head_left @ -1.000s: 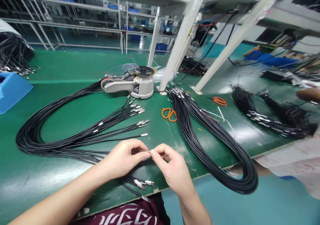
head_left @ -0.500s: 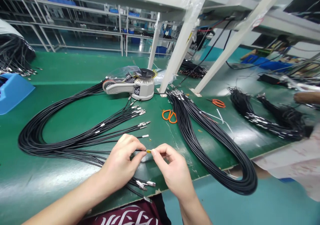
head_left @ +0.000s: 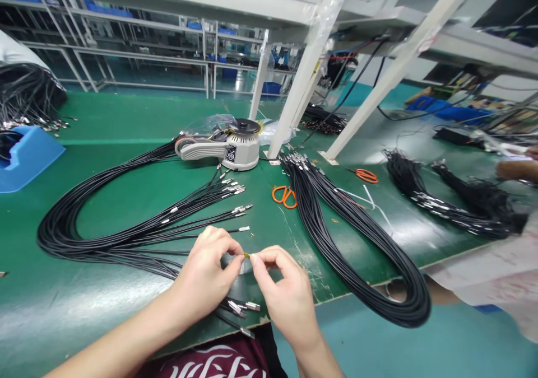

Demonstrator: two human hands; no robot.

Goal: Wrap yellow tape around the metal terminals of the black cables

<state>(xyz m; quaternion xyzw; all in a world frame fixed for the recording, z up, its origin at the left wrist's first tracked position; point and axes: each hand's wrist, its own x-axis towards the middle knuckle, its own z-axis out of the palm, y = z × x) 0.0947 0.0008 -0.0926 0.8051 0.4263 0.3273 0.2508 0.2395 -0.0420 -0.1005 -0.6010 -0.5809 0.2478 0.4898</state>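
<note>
My left hand (head_left: pixel 210 263) pinches the end of a black cable, thumb and forefinger closed; most of that cable is hidden behind the hand. Between my two hands shows a small piece of amber-yellow tape (head_left: pixel 246 255). The thumb and forefinger of my right hand (head_left: pixel 282 285) are pressed together on the tape's right end. A looped bundle of black cables (head_left: pixel 101 246) with metal connectors lies left of and under my left hand. Several loose connectors (head_left: pixel 237 309) stick out below the left wrist. Near the right fingertips the green table (head_left: pixel 269 227) is scratched.
A grey round tape dispenser (head_left: pixel 241 148) stands behind. Orange-handled scissors (head_left: pixel 284 196) and another orange-handled tool (head_left: pixel 366 175) lie on the table. A second cable bundle (head_left: pixel 357 243) hangs over the front edge. White posts (head_left: pixel 305 75) rise from the table. Another person's arm (head_left: pixel 516 171) is at right.
Both hands have shifted very slightly left, still pinching at the same spot. Less of the yellow tape shows between the fingers. The camera view has tilted a little.
</note>
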